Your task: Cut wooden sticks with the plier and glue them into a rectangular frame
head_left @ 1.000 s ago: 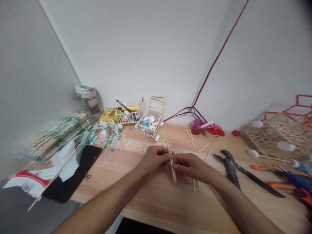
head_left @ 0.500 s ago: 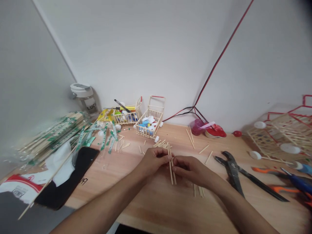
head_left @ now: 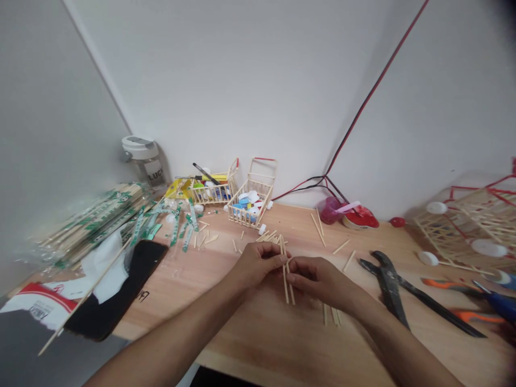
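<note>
Two thin wooden sticks [head_left: 287,285] are pinched side by side between my hands above the table. My left hand [head_left: 263,263] is closed on them, thumb on the near face. From the other side, my right hand [head_left: 307,275] closes its thumb and fingers on the sticks, its fingertips meeting those of the left. Just behind my left hand lies a pile of short cut sticks [head_left: 271,236]. A few more sticks [head_left: 334,315] lie on the table under my right wrist.
Two small stick-built carts [head_left: 249,215] holding bottle caps stand by the wall. Black pliers [head_left: 389,290] lie right, near larger stick carts [head_left: 455,226]. Purple cup [head_left: 329,210] and red-filled bowl [head_left: 360,217] sit behind. Left are a phone [head_left: 116,306] and bagged chopsticks [head_left: 97,220].
The whole view has shifted slightly, so things appear a little further right. Both hands keep their hold on the two sticks, almost unmoved.
</note>
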Action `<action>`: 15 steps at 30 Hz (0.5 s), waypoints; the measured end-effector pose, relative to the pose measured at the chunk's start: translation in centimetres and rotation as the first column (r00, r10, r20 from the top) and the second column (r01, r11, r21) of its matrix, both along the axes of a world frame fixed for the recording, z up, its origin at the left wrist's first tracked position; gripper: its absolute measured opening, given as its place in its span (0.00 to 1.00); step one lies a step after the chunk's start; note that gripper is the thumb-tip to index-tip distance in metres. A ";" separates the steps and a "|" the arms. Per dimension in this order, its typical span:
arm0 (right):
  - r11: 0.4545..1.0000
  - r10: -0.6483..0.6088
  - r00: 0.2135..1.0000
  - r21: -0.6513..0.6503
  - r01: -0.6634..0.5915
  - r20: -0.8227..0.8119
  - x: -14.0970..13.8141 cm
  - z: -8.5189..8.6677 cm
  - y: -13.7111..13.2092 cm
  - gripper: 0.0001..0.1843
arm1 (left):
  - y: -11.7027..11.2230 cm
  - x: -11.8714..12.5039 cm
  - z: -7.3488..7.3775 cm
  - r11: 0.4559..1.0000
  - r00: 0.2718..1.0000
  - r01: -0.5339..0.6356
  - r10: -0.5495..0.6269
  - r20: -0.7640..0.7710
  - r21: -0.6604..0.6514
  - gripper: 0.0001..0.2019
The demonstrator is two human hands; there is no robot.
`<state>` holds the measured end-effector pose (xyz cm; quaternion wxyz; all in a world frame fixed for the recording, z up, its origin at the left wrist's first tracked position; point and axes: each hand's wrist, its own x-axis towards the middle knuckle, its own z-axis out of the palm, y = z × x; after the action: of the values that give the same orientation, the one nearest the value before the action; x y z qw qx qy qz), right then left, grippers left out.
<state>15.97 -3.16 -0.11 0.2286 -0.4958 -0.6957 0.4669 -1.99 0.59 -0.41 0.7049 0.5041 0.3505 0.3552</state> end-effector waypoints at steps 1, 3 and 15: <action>1.000 -0.011 1.000 -0.002 0.011 -0.002 0.0 0.0 0.0 0.15 | 0.0 0.0 0.0 1.000 1.000 -0.003 0.003 -0.003 0.004 0.13; 1.000 -0.019 1.000 -0.016 0.019 -0.012 0.0 -0.1 0.1 0.15 | 0.0 0.0 0.1 1.000 1.000 -0.002 0.002 0.001 0.003 0.14; 0.994 -0.043 0.999 -0.102 0.045 0.017 0.3 0.2 0.1 0.14 | 0.4 -0.1 -0.4 0.996 0.999 -0.014 0.017 0.032 -0.093 0.14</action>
<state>16.30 -3.02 0.07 0.2080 -0.5256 -0.6613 0.4932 -2.12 0.99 -0.83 0.7305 0.4620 0.3589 0.3523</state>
